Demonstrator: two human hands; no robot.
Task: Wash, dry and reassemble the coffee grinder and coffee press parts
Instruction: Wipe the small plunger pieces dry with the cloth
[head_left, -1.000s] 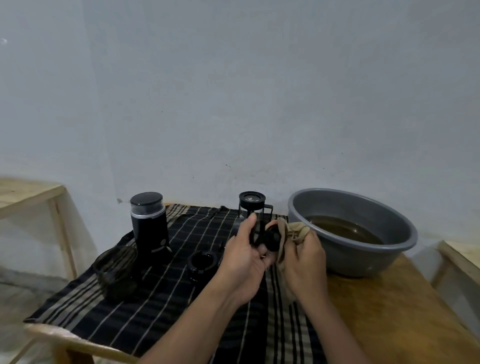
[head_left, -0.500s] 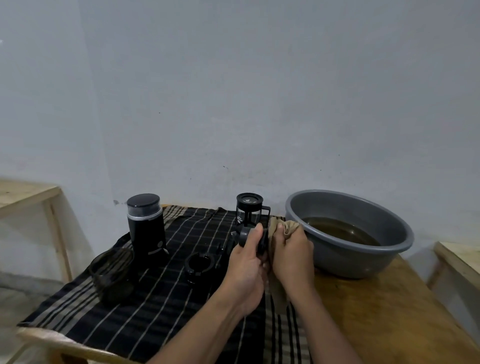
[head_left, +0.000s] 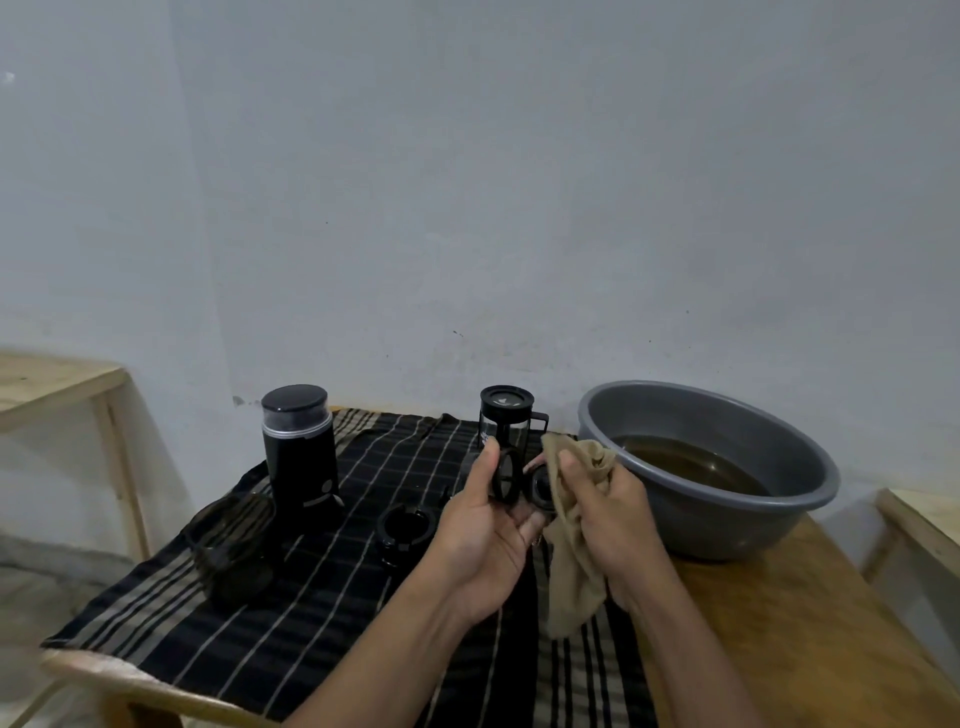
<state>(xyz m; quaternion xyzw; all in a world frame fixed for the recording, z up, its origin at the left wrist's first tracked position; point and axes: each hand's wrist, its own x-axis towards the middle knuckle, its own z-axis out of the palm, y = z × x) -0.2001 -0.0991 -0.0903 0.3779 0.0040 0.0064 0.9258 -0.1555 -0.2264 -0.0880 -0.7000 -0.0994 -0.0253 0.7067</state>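
Holds the filter (head_left: 506, 480) on edge between the curled thumb and fingers of the left hand (head_left: 485, 525), above the mat (head_left: 311, 613) just before the press (head_left: 506, 421), likely to bare its face for drying. Grips the cloth (head_left: 576, 499) bunched in the right hand (head_left: 610, 514), pressed to a black part (head_left: 540, 488) beside the filter. Differs from half a second ago in hands parted and filter uncovered.

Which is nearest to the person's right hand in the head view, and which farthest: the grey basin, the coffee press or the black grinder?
1. grey basin: just to the right of the right hand.
2. coffee press: behind it, a little to the left.
3. grinder: far to the left, on the striped cloth.
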